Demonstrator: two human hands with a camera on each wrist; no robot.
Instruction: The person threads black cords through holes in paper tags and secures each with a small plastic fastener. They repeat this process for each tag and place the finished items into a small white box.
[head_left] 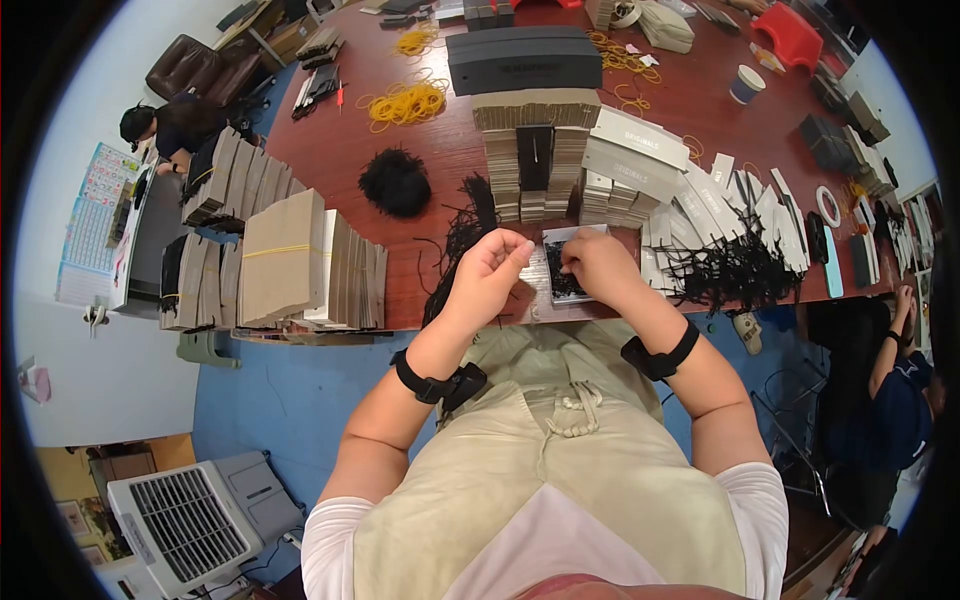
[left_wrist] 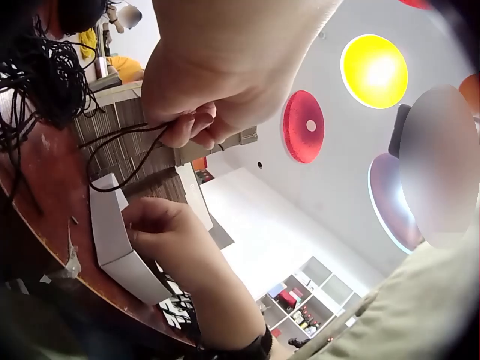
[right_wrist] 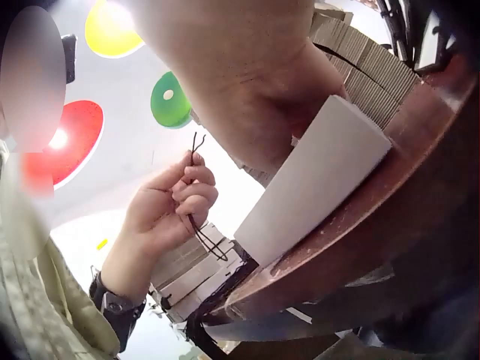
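My left hand (head_left: 488,268) is raised over the table's near edge, pinching a thin black cord (right_wrist: 193,150) between thumb and fingers. A loop of it hangs below the hand, and two short ends stick up above the fingertips in the right wrist view. Close beside it, my right hand (head_left: 605,265) reaches into a small white open box (left_wrist: 112,225). Small black pieces (head_left: 563,283) lie in the box. The right fingertips are down among them, and I cannot tell whether they grip one. To the left hand's left lies a heap of black cords (head_left: 462,235).
Behind the box rise stacked cardboard pieces (head_left: 500,150) under a dark grey box (head_left: 525,62). White printed strips (head_left: 640,133) and corded tags (head_left: 740,265) spread to the right. Banded card stacks (head_left: 285,255) line the left edge. A black bundle (head_left: 396,183) and yellow rubber bands (head_left: 405,103) lie farther back.
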